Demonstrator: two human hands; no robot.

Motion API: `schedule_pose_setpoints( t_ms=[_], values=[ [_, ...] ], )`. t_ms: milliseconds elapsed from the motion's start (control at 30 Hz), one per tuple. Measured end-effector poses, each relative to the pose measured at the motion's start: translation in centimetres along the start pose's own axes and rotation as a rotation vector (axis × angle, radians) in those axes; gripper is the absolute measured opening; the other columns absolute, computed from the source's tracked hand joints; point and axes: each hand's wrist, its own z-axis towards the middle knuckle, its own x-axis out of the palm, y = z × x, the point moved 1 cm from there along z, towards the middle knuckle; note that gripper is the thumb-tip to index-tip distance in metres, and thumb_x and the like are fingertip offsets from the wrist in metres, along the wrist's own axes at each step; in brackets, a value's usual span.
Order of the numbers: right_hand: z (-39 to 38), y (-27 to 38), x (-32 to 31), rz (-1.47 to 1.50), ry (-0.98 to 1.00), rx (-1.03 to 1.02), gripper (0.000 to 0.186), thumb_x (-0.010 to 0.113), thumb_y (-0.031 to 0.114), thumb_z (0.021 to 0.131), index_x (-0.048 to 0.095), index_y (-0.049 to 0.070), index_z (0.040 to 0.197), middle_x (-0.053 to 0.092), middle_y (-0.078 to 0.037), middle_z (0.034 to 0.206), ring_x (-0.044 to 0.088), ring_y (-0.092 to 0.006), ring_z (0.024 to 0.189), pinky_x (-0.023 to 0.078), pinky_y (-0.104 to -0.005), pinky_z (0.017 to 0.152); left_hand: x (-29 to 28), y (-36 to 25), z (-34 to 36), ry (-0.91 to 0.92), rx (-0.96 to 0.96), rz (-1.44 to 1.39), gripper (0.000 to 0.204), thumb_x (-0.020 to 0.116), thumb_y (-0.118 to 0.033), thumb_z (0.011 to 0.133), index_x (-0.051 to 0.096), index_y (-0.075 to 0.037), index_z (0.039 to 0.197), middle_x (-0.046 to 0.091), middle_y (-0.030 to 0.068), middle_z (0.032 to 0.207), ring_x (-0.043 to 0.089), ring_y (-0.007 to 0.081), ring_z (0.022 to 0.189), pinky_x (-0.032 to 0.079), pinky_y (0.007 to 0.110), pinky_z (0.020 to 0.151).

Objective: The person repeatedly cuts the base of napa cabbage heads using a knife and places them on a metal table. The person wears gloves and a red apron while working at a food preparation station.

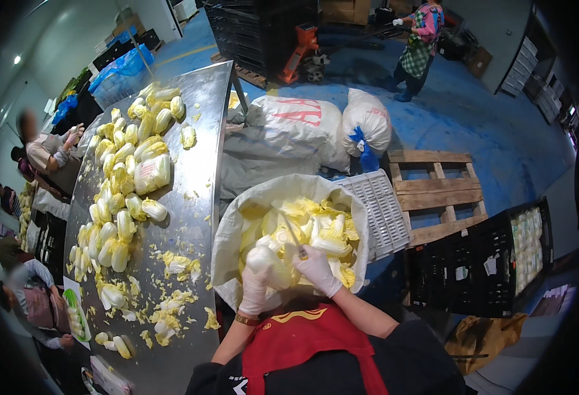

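Over a large white woven sack (pixel 238 197) with its mouth spread wide, both my hands work in white gloves. My left hand (pixel 255 289) grips a napa cabbage (pixel 262 258) from below, its pale base facing up. In my right hand (pixel 317 270) is a knife (pixel 291 228), held by the handle, with its thin blade pointing away from me beside the cabbage. Yellow cabbage leaves (pixel 335 227) and trimmings fill the sack beneath my hands.
To the left, a steel table (pixel 194 178) carries a heap of napa cabbages (pixel 121 168) and loose leaf scraps (pixel 174 263). Full sacks (pixel 296 122), a white plastic crate (pixel 376 210), a wooden pallet (pixel 438 187) and black crates (pixel 461 273) surround the sack. Co-workers stand beyond the table; another person handles an orange pallet jack (pixel 301 52).
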Motion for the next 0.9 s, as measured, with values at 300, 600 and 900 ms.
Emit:
schedule_pose_setpoints(
  t_ms=[300, 600, 900],
  values=[
    [-0.7, 3.1, -1.4, 0.598, 0.468, 0.190, 0.043, 0.062, 0.040, 0.091, 0.060, 0.008, 0.120, 0.061, 0.001, 0.081, 0.046, -0.0034, 0.055, 0.038, -0.0193, 0.045, -0.8, -1.4, 0.1, 0.151, 0.096, -0.012, 0.067, 0.073, -0.037, 0.083, 0.047, 0.000, 0.132, 0.059, 0.0091, 0.119, 0.056, 0.0157, 0.106, 0.047, 0.030, 0.091],
    [-1.7, 4.2, -2.0, 0.687, 0.364, 0.203, 0.037, 0.065, 0.030, 0.089, 0.060, 0.003, 0.114, 0.060, -0.001, 0.080, 0.051, -0.0075, 0.064, 0.042, -0.0220, 0.054, 0.5, -2.0, 1.1, 0.152, 0.028, 0.066, 0.056, 0.064, -0.036, 0.090, 0.048, 0.001, 0.129, 0.059, 0.0101, 0.118, 0.056, 0.0162, 0.106, 0.045, 0.030, 0.092],
    [-1.9, 2.7, -0.6, 0.193, 0.191, -0.123, 0.039, 0.064, 0.021, 0.080, 0.062, 0.002, 0.114, 0.068, -0.015, 0.097, 0.067, -0.0218, 0.083, 0.052, -0.0313, 0.076, 1.4, -0.1, 0.6, 0.026, 0.091, 0.147, 0.053, 0.064, -0.041, 0.090, 0.053, 0.001, 0.120, 0.060, 0.0092, 0.111, 0.056, 0.0166, 0.100, 0.045, 0.030, 0.089]
  ],
)
